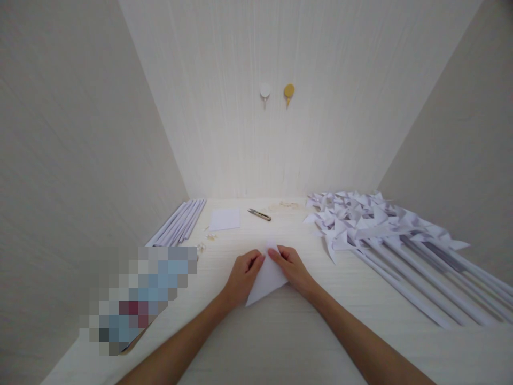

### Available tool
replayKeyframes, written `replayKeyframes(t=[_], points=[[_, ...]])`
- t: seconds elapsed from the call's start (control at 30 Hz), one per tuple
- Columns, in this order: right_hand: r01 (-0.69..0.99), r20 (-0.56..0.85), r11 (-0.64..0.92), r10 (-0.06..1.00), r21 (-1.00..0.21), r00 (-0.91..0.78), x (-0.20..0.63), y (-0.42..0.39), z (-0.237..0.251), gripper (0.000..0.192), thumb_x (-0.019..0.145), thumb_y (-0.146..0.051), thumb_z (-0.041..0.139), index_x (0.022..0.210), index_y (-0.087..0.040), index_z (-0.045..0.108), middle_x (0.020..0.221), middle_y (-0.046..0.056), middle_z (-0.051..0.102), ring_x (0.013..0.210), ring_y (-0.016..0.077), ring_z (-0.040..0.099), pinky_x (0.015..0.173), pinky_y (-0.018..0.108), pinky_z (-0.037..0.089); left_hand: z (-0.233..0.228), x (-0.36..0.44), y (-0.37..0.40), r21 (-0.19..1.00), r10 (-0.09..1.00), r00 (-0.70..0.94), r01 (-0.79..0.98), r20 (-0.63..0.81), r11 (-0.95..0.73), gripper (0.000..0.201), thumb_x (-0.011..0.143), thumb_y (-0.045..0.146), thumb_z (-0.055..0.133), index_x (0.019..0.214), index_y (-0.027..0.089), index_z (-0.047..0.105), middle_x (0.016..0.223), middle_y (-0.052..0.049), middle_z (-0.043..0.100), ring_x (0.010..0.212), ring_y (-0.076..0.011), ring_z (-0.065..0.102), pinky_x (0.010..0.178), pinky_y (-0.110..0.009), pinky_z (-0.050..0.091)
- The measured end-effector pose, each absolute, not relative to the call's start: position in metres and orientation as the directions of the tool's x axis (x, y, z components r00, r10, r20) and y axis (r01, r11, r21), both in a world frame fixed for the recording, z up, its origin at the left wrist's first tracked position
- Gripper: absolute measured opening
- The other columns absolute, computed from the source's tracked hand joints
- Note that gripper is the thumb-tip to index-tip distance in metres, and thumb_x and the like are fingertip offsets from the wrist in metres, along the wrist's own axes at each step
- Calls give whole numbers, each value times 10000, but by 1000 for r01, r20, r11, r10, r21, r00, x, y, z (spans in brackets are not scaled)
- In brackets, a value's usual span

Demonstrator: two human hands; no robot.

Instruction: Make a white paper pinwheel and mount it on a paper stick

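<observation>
A sheet of white paper [267,283], folded to a pointed shape, is held between my two hands above the table. My left hand [243,274] pinches its upper left edge, thumb against fingers. On the other side my right hand [292,267] grips the upper right edge with the thumb on top. Beyond the hands lie small thread snips [259,215] and a flat stack or sheet of white paper [225,220]. Several white paper pinwheels [360,219] on rolled sticks are piled to the right.
Rolled white paper sticks [182,222] lie at the back left, near a blurred-out object [152,294]. Small pale bits [210,236] are scattered by the paper. Walls enclose the table [320,331] on three sides; a white hook [265,91] and a yellow hook [289,91] are on the back wall.
</observation>
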State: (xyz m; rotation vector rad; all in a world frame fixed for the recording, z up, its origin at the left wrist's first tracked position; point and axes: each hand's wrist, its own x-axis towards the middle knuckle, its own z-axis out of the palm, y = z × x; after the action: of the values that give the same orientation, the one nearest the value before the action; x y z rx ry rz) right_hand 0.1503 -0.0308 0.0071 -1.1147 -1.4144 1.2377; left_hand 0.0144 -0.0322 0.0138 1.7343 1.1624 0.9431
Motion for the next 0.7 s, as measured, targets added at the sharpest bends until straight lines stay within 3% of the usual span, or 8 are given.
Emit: replayKeyframes(t=[0.1, 0.33, 0.53, 0.7], points=[[101, 92, 119, 966, -988, -241, 150, -30, 4, 450, 688, -594, 455, 566, -161, 452, 524, -23, 403, 492, 90, 336, 434, 222, 235, 14, 12, -30, 926, 973, 151, 311, 175, -215, 317, 762, 420, 381, 562, 175, 394, 533, 47, 351, 523, -96, 326, 479, -228, 262], [119, 73, 113, 951, -986, -302, 151, -31, 2, 473, 700, -608, 425, 583, -152, 460, 543, -13, 410, 494, 92, 335, 445, 227, 237, 13, 11, -29, 948, 973, 176, 256, 147, -189, 333, 752, 438, 403, 546, 176, 393, 513, 49, 356, 495, -92, 322, 456, -225, 248], [112, 93, 135, 944, -985, -317, 151, -32, 3, 438, 721, -566, 437, 557, -160, 425, 517, -34, 361, 473, 75, 299, 445, 223, 215, 17, 8, -31, 917, 969, 75, 314, 234, -246, 332, 759, 392, 413, 513, 170, 398, 496, 45, 350, 502, -90, 318, 465, -222, 248], [174, 167, 217, 950, -961, -264, 152, -32, 4, 464, 751, -555, 385, 480, -179, 361, 458, -52, 292, 440, 70, 261, 433, 231, 183, 17, 9, -28, 954, 979, 16, 222, 203, -202, 331, 759, 432, 403, 549, 176, 397, 510, 50, 350, 496, -90, 310, 457, -219, 257]])
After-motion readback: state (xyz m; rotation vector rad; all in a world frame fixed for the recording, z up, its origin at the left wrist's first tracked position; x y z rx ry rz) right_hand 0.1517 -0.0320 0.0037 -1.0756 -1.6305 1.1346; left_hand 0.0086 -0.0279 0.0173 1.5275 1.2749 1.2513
